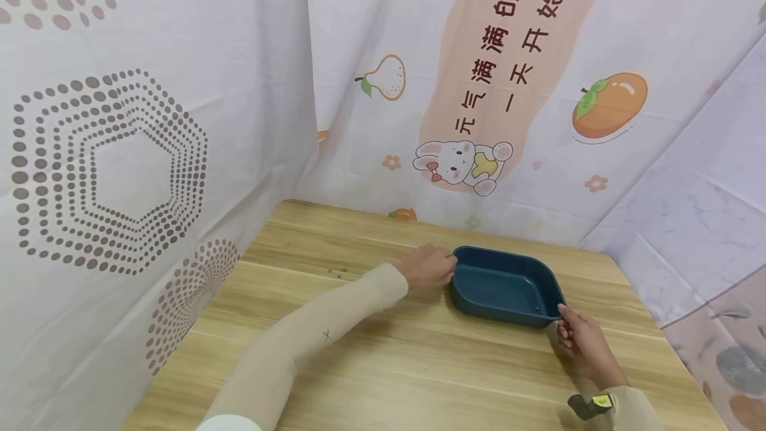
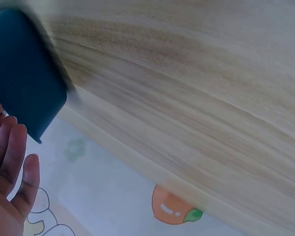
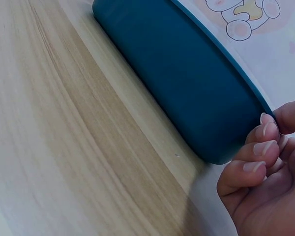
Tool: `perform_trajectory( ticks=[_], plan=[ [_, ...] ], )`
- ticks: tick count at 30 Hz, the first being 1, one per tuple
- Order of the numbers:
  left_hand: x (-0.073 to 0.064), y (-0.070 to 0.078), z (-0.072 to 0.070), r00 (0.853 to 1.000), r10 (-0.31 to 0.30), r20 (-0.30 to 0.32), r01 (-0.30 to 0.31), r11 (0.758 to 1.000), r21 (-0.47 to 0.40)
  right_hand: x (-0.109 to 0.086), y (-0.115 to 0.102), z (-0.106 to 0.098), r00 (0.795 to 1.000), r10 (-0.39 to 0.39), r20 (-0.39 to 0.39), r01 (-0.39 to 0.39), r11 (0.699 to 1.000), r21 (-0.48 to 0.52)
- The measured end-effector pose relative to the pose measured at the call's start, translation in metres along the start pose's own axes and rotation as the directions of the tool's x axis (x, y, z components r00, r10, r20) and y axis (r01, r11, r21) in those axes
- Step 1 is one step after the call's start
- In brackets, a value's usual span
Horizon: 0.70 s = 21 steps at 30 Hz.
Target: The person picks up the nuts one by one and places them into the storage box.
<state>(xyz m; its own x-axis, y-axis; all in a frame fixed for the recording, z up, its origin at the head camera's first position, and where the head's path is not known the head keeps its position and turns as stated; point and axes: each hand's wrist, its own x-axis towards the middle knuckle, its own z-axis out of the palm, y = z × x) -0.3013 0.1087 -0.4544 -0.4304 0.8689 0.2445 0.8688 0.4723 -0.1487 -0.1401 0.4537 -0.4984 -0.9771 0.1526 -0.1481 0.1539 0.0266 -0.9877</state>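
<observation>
A dark teal rectangular basin (image 1: pixel 499 288) with rounded corners sits near the back of the table, its inside bare. At its left end my left hand (image 1: pixel 426 267) holds the rim; the left wrist view shows the thumb at the rim and other fingers (image 2: pixel 10 150) below it, partly cut off by the frame edge. The near right corner is pinched by my right hand (image 1: pixel 585 343), thumb over the rim. From the right wrist view, the basin's outer wall (image 3: pixel 187 83) rises beside the curled fingers (image 3: pixel 250 167).
The wooden table (image 1: pixel 383 364) ends at a printed curtain (image 1: pixel 371 145) behind, with more hanging cloth (image 1: pixel 239 118) on the left and right. Several tiny dark bits (image 1: pixel 339 276) lie on the table beyond my left forearm. A black piece (image 1: pixel 589 406) is fixed at my right wrist.
</observation>
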Motion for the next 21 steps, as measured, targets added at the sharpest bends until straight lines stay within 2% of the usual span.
perform_trajectory(
  ticks=[7, 21],
  plan=[
    [0.0008, 0.0036, 0.0005, 0.999, 0.009, -0.04, -0.009, 1.0, 0.002, -0.0002, -0.0005, 0.0015, 1.0, -0.001, -0.012, 0.001, 1.0, 0.0],
    [0.0067, 0.005, 0.0064, 0.998, 0.05, -0.045, -0.049, 0.999, 0.016, -0.001, -0.0025, 0.0026, 1.0, 0.002, -0.02, -0.003, 1.0, -0.027]
  ],
)
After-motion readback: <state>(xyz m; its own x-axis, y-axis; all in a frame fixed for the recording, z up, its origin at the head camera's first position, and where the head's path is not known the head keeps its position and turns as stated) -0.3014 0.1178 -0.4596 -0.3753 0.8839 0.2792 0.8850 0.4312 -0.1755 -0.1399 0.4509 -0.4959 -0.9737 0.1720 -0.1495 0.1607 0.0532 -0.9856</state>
